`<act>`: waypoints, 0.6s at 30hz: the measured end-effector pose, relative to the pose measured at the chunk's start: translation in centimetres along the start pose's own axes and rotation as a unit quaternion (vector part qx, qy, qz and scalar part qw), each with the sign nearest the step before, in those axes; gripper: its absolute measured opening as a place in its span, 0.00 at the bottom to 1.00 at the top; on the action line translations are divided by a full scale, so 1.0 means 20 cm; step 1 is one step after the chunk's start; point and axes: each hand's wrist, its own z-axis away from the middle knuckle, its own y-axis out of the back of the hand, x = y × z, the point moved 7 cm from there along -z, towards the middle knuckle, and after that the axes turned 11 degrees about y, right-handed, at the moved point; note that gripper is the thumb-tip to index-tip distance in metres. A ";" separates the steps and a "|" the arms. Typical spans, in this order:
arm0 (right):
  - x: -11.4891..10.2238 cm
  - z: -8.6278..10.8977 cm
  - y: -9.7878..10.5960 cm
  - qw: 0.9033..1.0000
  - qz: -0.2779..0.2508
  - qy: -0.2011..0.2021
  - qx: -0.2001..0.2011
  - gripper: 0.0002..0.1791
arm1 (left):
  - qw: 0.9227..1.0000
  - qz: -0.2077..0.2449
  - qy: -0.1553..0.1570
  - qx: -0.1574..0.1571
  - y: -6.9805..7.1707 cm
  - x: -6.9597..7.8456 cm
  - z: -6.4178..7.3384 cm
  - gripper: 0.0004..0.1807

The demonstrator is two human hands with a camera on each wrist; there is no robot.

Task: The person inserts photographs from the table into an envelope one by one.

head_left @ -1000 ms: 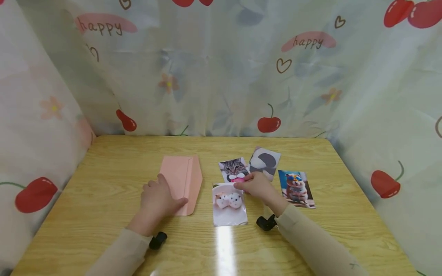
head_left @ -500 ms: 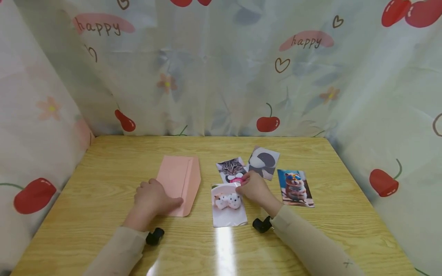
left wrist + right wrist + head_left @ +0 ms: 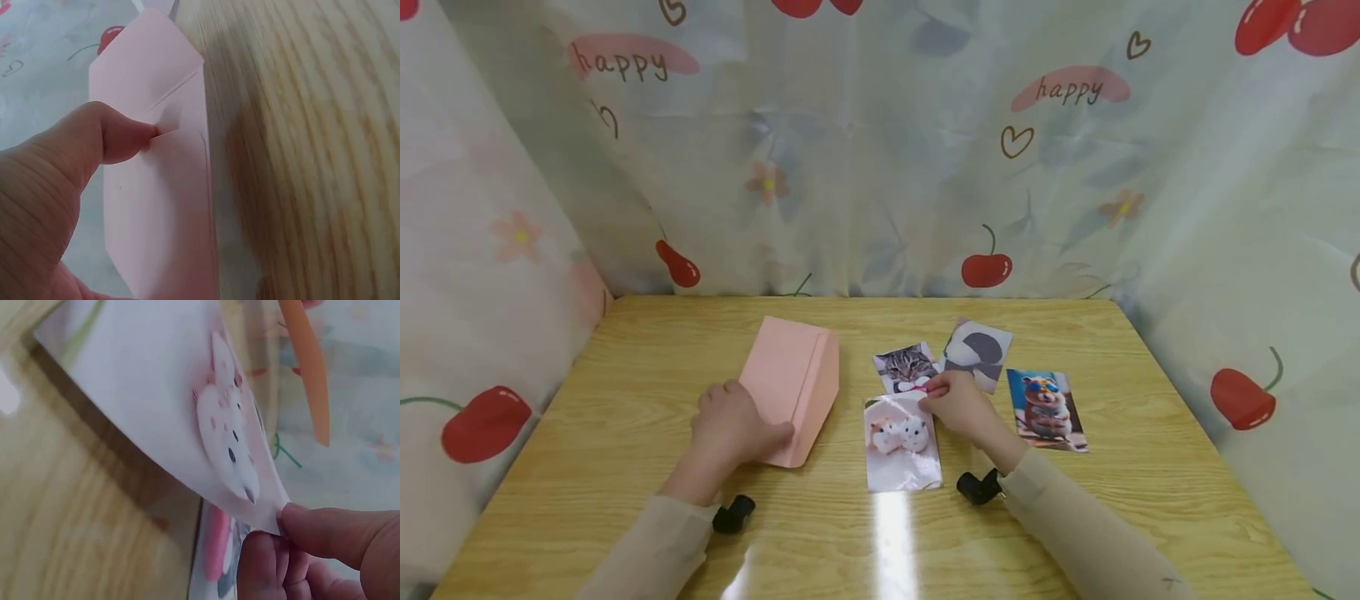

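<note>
My left hand point(image 3: 730, 425) grips a pink envelope point(image 3: 782, 367) by its left side, thumb on the face near the flap crease. The envelope is tilted up from the table, its flap unfolded on the right; the left wrist view shows the thumb tip at the pocket's edge. Between thumb and fingers, my right hand point(image 3: 962, 408) pinches the upper right corner of a photo of two white hamsters point(image 3: 901, 450). In the right wrist view that corner of the hamster photo point(image 3: 156, 394) bends up. Behind it lies a cat photo point(image 3: 904, 365), partly covered by the right hand.
A grey-and-white photo point(image 3: 976, 354) lies behind the right hand, beside the cat photo. To the right is a photo of a hamster in sunglasses point(image 3: 1047, 410). A patterned curtain point(image 3: 850, 167) stands along the wooden table's point(image 3: 662, 333) back and sides.
The left hand has lifted the envelope, which lay flat, so its far end now stands higher. The right hand has raised the hamster photo's far edge slightly.
</note>
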 end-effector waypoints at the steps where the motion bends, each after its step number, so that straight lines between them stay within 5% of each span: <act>1: 0.00 0.00 0.01 1.000 -0.004 0.002 0.001 0.13 | 1.000 0.007 -0.008 0.010 0.01 0.01 0.00 0.52; 13: 0.05 -0.03 0.13 0.994 -0.113 -0.008 -0.010 0.11 | 0.996 0.046 -0.030 0.077 0.05 0.04 0.05 0.48; 18: 0.05 -0.05 0.22 0.988 -0.151 -0.018 0.027 0.13 | 0.995 0.038 -0.030 0.092 0.05 0.05 0.05 0.49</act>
